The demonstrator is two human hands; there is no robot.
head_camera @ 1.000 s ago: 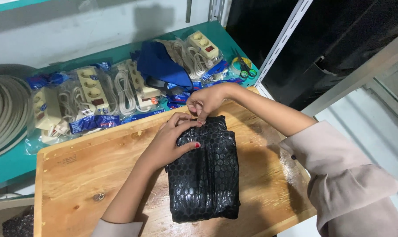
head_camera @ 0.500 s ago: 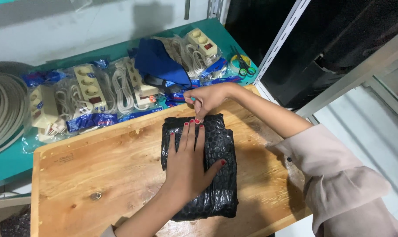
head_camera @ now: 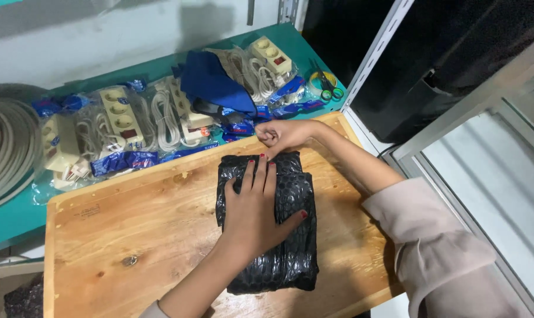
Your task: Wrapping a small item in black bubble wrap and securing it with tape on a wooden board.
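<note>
Two hands (head_camera: pixel 261 176) on a black bubble-wrap parcel (head_camera: pixel 278 247) (contents hidden).

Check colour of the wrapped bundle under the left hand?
Black bubble-textured wrap, clearest in the head view.

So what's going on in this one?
A person has a parcel wrapped in black bubble wrap on a wooden board. The left hand lies flat on top of it, while the right hand, closed, is at its far edge. Packaged power strips lie on the green shelf behind.
</note>
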